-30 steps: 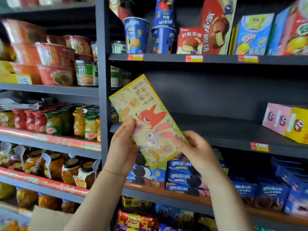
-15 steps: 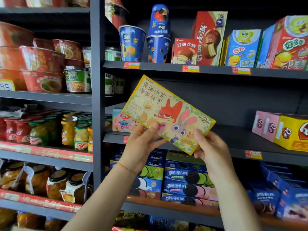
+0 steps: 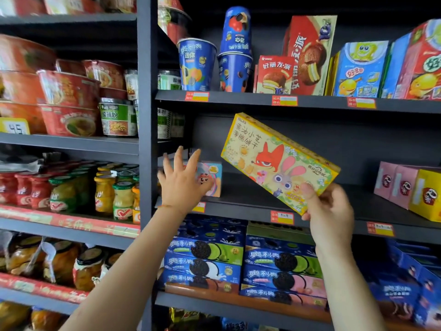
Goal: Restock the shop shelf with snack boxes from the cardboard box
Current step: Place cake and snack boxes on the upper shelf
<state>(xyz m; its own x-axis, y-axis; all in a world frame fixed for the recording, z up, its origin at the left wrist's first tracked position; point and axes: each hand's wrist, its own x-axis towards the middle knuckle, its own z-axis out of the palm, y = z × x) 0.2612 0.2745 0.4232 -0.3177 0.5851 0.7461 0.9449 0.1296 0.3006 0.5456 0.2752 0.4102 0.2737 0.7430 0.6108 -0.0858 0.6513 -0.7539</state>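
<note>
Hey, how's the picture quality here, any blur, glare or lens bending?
Head view: left hand motion-smeared at its fingertips; yellow snack box sharp, print readable; shelf edge bows from the wide-angle lens; soft glare on red noodle bowls; shelf backs dark.

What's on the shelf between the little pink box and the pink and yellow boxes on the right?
Nothing sits there. In the head view the dark shelf is bare between the small pink box and the pink-and-yellow boxes; the yellow snack box is held in front.
</note>
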